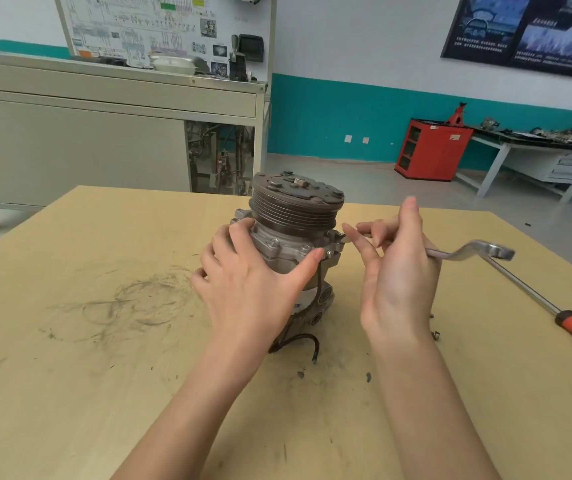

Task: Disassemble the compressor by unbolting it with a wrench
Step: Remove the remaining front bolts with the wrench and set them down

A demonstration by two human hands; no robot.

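Note:
A grey metal compressor (295, 216) stands upright on the wooden table (87, 358), its grooved pulley on top. My left hand (246, 285) wraps around the compressor's body from the left, thumb against the flange below the pulley. My right hand (395, 268) holds a silver offset ring wrench (471, 252). The wrench's near end reaches the flange bolt at the compressor's right side, partly hidden by my fingers. Its far ring end sticks out to the right above the table.
A long screwdriver (554, 310) with a red and black handle lies on the table at the right. A black wire (298, 341) trails from the compressor's base. Small metal bits (435, 336) lie near my right wrist. A grey cabinet and red tool cabinet (433, 150) stand behind.

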